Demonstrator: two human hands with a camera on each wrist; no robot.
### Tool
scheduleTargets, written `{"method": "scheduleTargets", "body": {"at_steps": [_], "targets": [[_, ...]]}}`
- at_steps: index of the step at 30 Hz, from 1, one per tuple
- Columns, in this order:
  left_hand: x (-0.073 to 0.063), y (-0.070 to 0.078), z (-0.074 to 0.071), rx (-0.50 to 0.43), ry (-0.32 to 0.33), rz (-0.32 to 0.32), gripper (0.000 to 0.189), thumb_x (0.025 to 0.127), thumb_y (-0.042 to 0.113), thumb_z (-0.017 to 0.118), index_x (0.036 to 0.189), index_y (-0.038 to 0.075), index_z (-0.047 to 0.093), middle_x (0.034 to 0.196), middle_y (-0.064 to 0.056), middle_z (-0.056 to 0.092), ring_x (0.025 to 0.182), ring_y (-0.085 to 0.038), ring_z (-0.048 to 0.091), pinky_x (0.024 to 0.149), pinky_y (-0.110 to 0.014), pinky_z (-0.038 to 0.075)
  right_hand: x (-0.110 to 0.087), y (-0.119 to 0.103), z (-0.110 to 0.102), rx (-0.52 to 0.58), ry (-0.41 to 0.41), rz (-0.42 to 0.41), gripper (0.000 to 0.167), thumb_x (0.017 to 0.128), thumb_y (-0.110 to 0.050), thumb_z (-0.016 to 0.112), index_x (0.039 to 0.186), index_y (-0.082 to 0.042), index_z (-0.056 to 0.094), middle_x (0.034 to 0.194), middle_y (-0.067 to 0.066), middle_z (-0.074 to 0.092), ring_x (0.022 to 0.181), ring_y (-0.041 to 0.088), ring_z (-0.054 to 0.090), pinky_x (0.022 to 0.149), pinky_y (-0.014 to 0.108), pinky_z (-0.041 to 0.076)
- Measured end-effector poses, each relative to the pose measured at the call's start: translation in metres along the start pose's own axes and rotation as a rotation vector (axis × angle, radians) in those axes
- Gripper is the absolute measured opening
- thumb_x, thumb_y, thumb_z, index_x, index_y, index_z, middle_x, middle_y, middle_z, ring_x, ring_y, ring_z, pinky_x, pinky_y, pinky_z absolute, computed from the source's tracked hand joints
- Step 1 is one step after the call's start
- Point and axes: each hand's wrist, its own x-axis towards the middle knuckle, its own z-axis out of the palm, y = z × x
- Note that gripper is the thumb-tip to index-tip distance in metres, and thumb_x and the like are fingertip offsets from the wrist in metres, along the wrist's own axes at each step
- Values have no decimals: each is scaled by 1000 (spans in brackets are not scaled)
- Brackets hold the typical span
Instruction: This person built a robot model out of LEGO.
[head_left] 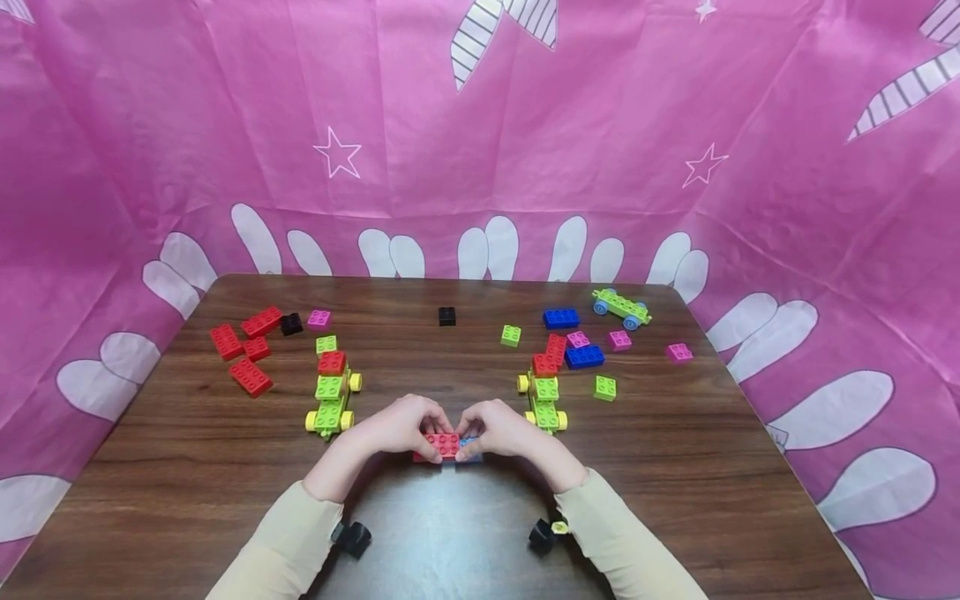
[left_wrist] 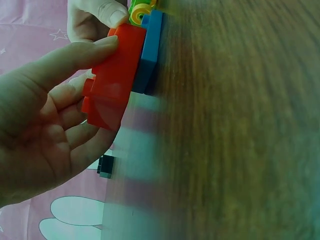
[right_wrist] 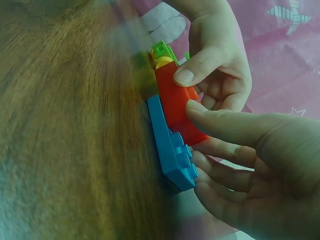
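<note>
At the near middle of the table, a red brick (head_left: 446, 444) sits on a blue brick (right_wrist: 161, 135), shifted left so the blue brick's right studs show. My left hand (head_left: 402, 425) grips the red brick's left part, thumb on the near side and fingers behind. The thumb of my right hand (head_left: 501, 427) presses the red brick's right end, its fingers curling behind that end and beside the blue brick. Beyond the hands stand two wheeled green vehicles, a left one (head_left: 330, 414) and a right one (head_left: 546, 417), both with green and red bricks stacked on them.
Several loose red bricks (head_left: 251, 377) lie at left, with a black brick (head_left: 291, 324) and a pink brick (head_left: 318, 319). Another black brick (head_left: 447, 316) sits at the back. Toward the right are blue bricks (head_left: 584, 357), pink bricks (head_left: 679, 353), green bricks (head_left: 605, 387) and a blue-wheeled green base (head_left: 621, 308).
</note>
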Motion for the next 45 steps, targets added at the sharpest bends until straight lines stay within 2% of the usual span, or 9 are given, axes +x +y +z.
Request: {"method": "scheduleTargets", "body": {"at_steps": [14, 28, 33, 38, 45], "targets": [[2, -4, 1, -38, 12, -74, 31, 68, 10, 87, 97, 6, 75, 80, 1, 72, 73, -6, 62, 66, -23, 53, 2, 0, 0, 27, -10, 51, 21, 76, -20, 85, 91, -9, 74, 80, -2, 69, 73, 8, 60, 67, 24, 51], [1, 2, 3, -62, 39, -96, 29, 67, 6, 87, 94, 4, 76, 80, -1, 73, 72, -7, 63, 67, -22, 53, 2, 1, 2, 50, -5, 91, 21, 76, -21, 85, 91, -11, 74, 80, -3, 69, 75, 10, 60, 68, 27, 52], [0, 1, 5, -60, 41, -96, 30, 67, 7, 88, 95, 4, 77, 80, -1, 73, 72, -7, 63, 66, -22, 54, 0, 0, 2, 33, -3, 73, 21, 76, -22, 85, 91, -11, 74, 79, -3, 68, 74, 10, 59, 68, 26, 51], [0, -1, 5, -37, 28, -77, 30, 67, 8, 87, 95, 5, 76, 80, 0, 72, 72, -6, 62, 65, -21, 53, -2, 0, 1, -21, -14, 16, 22, 77, -23, 84, 91, -11, 72, 81, -3, 68, 74, 8, 59, 69, 24, 52], [-1, 0, 2, 74, -14, -12, 33, 71, 14, 86, 99, 7, 70, 85, 3, 67, 77, -8, 57, 68, -22, 49, -1, 1, 1, -57, -19, -22, 26, 77, -26, 84, 93, -10, 71, 82, -4, 68, 74, 5, 59, 70, 21, 51]]}}
